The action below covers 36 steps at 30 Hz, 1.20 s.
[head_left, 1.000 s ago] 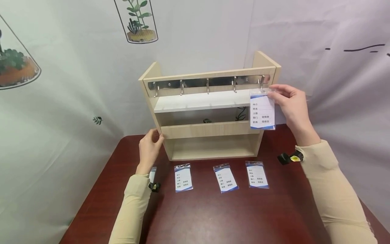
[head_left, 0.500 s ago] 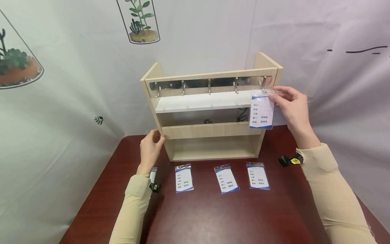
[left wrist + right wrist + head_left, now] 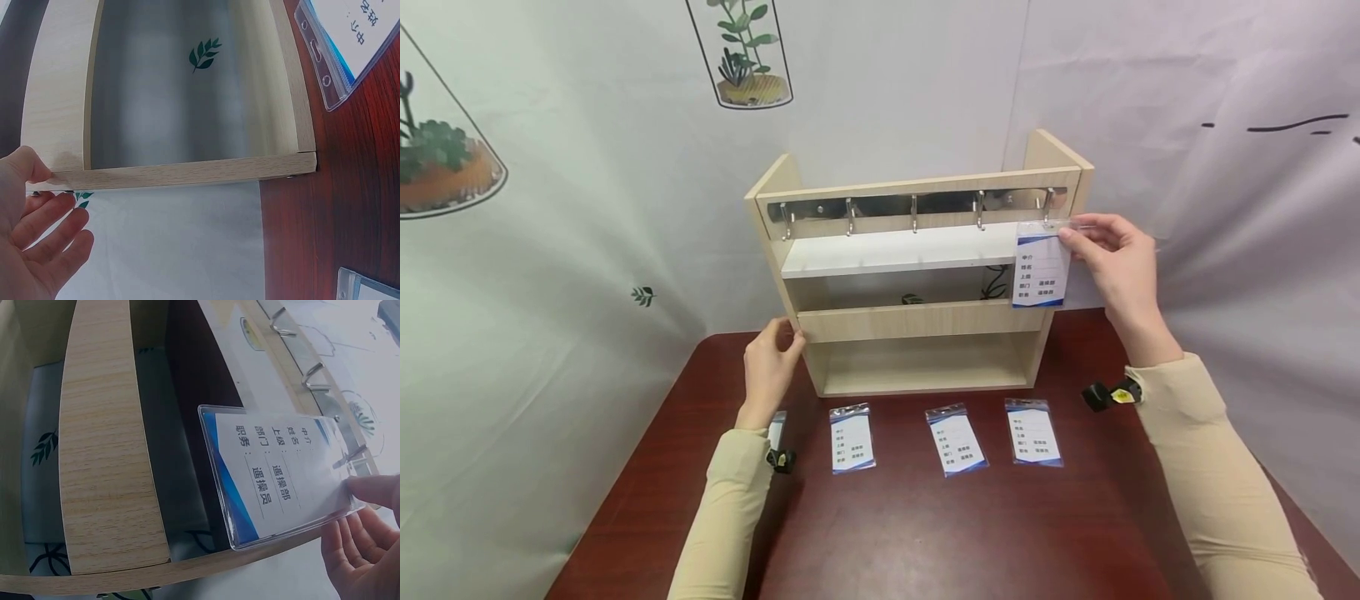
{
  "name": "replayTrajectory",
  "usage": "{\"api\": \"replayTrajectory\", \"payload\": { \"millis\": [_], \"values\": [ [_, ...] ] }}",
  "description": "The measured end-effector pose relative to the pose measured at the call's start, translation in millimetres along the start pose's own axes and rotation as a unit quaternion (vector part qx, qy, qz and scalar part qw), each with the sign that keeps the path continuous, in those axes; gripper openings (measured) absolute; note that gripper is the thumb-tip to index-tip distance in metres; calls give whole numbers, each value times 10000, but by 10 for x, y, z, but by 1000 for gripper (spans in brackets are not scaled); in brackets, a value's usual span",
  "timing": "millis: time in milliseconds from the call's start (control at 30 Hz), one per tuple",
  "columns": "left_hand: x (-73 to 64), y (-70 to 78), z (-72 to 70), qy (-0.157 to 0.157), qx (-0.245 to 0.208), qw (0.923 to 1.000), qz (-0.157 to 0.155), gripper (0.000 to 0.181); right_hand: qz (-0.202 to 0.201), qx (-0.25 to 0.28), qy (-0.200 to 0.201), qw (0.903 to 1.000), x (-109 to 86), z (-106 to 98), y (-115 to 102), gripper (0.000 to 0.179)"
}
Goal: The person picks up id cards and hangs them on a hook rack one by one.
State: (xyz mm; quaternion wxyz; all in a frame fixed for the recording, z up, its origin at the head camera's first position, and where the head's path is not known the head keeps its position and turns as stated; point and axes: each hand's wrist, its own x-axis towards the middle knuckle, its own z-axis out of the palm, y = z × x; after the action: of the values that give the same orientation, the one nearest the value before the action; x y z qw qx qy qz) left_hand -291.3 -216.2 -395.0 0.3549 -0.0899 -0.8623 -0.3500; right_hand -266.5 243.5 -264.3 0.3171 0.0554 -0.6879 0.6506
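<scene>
My right hand (image 3: 1123, 267) pinches a clear plastic ID badge (image 3: 1040, 271) by its top right corner. The badge hangs upright at the rightmost metal hook (image 3: 1048, 205), and in the right wrist view the tip of that hook (image 3: 351, 456) overlaps the badge's top strip. On the other side, my left hand (image 3: 769, 371) grips the left side panel (image 3: 181, 175) of the wooden shelf rack (image 3: 917, 323), thumb on the front edge and fingers behind it. Several hooks on the metal strip (image 3: 880, 205) carry no badge.
On the dark red table (image 3: 925, 533) before the rack lie a left badge (image 3: 852, 439), a middle badge (image 3: 957, 440) and a right badge (image 3: 1033, 433). Another badge (image 3: 777, 429) is partly hidden by my left wrist. A printed white cloth (image 3: 910, 83) stands behind the rack.
The held badge has risen slightly, and its lower edge tilts a little nearer the rack. My right hand stays by the rightmost hook; my left hand keeps its grip on the side panel.
</scene>
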Motion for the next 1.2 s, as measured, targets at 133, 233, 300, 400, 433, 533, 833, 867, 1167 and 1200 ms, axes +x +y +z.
{"api": "replayTrajectory", "payload": {
  "millis": [133, 233, 300, 400, 433, 533, 833, 867, 1167, 1200],
  "values": [
    [-6, 12, -5, -6, 7, 10000, -10, 24, -32, -4, 2, 10000, -2, 0, 4, 25],
    [-7, 22, -9, -12, 16, 10000, -5, 24, -52, 43, -8, 10000, -6, -1, 5, 25],
    [-7, 23, -11, -22, 15, 10000, -13, 24, -55, 117, -20, 9999, -11, -1, 6, 24],
    [-14, 15, -10, -42, 17, 10000, -20, 23, -9, 307, -39, 9995, -19, -6, 10, 24],
    [-15, 12, -9, -44, 19, 10000, -20, 23, 7, 351, -40, 9994, -22, -11, 12, 24],
    [-17, 3, -4, -32, 25, 10000, -2, 24, 61, 440, -19, 9990, -28, -33, 19, 25],
    [10, -9, 7, -38, -4, 10000, -32, 23, 192, 512, 74, 9985, -47, -147, 68, 27],
    [10, -9, 6, -37, -7, 10000, -39, 23, 209, 498, 85, 9985, -50, -159, 78, 27],
    [0, -8, 6, -45, 10, 10000, -69, 25, 464, -124, 140, 9987, -116, -260, 181, 23],
    [-4, -9, 7, -47, 16, 10000, -76, 25, 492, -242, 126, 9984, -127, -272, 197, 22]
  ]
}}
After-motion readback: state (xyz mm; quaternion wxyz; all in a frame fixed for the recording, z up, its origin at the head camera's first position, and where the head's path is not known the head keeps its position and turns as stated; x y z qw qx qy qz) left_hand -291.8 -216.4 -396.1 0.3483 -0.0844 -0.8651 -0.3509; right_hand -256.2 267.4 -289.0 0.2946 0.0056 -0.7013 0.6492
